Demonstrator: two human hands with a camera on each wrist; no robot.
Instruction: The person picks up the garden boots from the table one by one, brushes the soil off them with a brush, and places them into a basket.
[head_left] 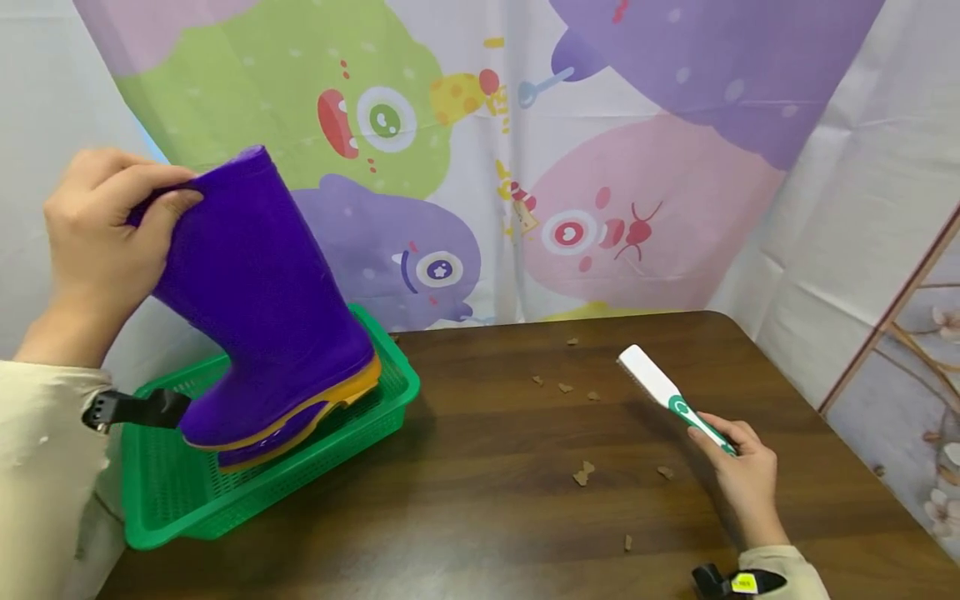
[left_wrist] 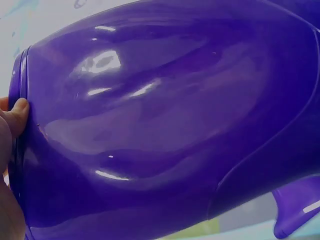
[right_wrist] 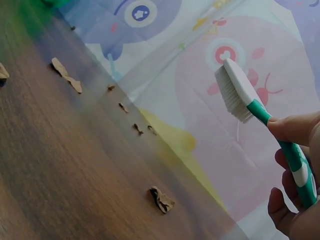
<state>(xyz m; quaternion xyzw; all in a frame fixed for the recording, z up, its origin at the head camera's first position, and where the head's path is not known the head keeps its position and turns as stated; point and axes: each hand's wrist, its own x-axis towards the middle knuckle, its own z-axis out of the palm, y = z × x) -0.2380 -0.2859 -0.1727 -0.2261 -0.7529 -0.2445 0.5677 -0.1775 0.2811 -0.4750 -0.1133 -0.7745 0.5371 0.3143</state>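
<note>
My left hand (head_left: 112,217) grips the top rim of a purple rain boot (head_left: 247,267), thumb on one side of the shaft. The boot tilts, with its yellow-edged sole over the green basket (head_left: 161,521). Beneath it shows another purple piece with a yellow edge (head_left: 273,437); whether it is a second boot I cannot tell. In the left wrist view the glossy boot shaft (left_wrist: 150,110) fills most of the picture. Over the table's right side, my right hand (head_left: 746,475) holds a scrub brush (head_left: 652,379) by its green-and-white handle. Its white bristles (right_wrist: 232,100) face left.
Small brown scraps (head_left: 581,477) lie scattered over the dark wooden table (head_left: 480,517). A cartoon-print curtain (head_left: 517,275) hangs along the table's back edge. The basket stands at the table's left, and a floral panel (head_left: 922,358) rises at the right.
</note>
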